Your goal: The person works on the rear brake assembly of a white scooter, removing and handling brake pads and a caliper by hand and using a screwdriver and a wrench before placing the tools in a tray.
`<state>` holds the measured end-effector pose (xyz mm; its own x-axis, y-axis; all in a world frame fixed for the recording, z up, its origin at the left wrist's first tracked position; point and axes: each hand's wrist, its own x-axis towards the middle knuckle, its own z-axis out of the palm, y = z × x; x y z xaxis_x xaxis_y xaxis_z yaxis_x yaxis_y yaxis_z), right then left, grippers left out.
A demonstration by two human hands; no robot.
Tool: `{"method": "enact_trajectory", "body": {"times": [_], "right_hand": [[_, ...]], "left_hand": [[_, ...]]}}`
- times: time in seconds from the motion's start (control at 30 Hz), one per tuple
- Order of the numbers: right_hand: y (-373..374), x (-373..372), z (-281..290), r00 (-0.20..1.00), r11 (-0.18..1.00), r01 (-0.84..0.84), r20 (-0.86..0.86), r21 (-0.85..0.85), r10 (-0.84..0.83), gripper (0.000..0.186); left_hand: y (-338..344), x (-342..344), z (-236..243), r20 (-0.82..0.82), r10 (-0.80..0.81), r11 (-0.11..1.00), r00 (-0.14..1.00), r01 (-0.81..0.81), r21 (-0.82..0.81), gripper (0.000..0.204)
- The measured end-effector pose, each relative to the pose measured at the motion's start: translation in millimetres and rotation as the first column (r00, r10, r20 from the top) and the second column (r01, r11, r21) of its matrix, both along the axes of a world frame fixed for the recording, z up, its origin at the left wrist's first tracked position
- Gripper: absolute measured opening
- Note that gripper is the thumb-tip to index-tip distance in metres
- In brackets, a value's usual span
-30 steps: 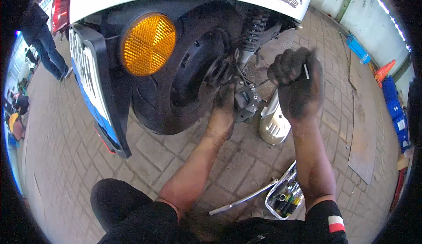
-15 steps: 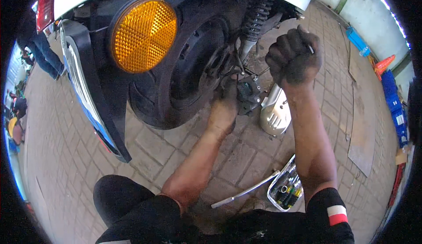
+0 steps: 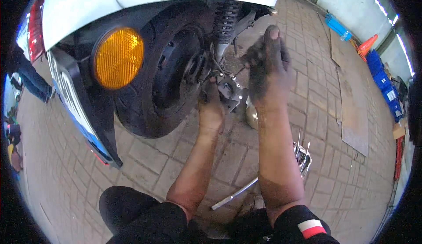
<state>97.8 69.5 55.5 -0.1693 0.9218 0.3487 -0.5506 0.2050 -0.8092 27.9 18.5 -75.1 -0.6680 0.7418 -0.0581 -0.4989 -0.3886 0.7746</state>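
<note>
Beside the scooter's rear wheel [image 3: 176, 68], my left hand [image 3: 210, 98] is closed around the near side of a dark metal part that looks like a brake caliper [image 3: 232, 92]. Its thumb lies on top of the part, while the other fingers are largely hidden. A thin metal rod [image 3: 239, 72] slants up from the caliper toward my right hand [image 3: 270, 68]. That hand is blackened and a bit blurred, thumb straight up and fingers reaching left near the rod's end. I see nothing held in it; contact with the rod is unclear. Above stands the coil shock absorber [image 3: 226, 22].
A silver exhaust muffler [image 3: 252, 115] is partly behind my right wrist. On the paving lie a long metal bar [image 3: 233, 195] and a tool tray [image 3: 304, 158]. An orange reflector [image 3: 118, 58] juts out at left. Blue bins [image 3: 387, 88] and a cone [image 3: 367, 46] line the wall.
My right hand has gone from a raised fist to a thumb-up pose with fingers reaching left, closer to the caliper. My left hand keeps its hold. The whole view has shifted.
</note>
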Motion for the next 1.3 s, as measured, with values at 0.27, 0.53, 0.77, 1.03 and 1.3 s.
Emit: {"method": "enact_trajectory", "body": {"times": [0.27, 0.53, 0.77, 1.03, 1.3], "right_hand": [[-1.4, 9.4, 9.5, 0.999, 1.0, 0.009, -0.04, -0.002, -0.009, 0.032], [60.7, 21.8, -33.3, 0.283, 0.407, -0.828, -0.339, 0.386, 0.897, 0.028], [5.3, 0.4, -38.5, 0.683, 0.596, 0.704, -0.139, 0.386, -0.717, 0.013], [17.4, 52.9, -33.1, 0.927, 0.937, -0.3, -0.177, 0.181, 0.331, 0.021], [21.0, 25.3, -21.5, 0.96, 0.96, 0.279, 0.039, -0.007, -0.278, 0.031]], "left_hand": [[-7.0, -7.8, -22.1, -0.506, 0.002, 0.961, 0.863, -0.141, -0.237, 0.045], [-15.0, -3.6, 25.5, -0.308, -0.025, 0.984, 0.951, -0.031, -0.176, 0.056], [-14.7, 6.8, 30.2, -0.196, -0.096, 0.982, 0.976, 0.061, -0.176, 0.05], [-18.9, -14.3, 27.6, -0.099, -0.202, 0.972, 0.974, 0.187, -0.145, 0.049], [-9.5, -19.4, -56.9, -0.999, 0.002, 0.914, -0.041, -0.405, 0.019, 0.056]]}}
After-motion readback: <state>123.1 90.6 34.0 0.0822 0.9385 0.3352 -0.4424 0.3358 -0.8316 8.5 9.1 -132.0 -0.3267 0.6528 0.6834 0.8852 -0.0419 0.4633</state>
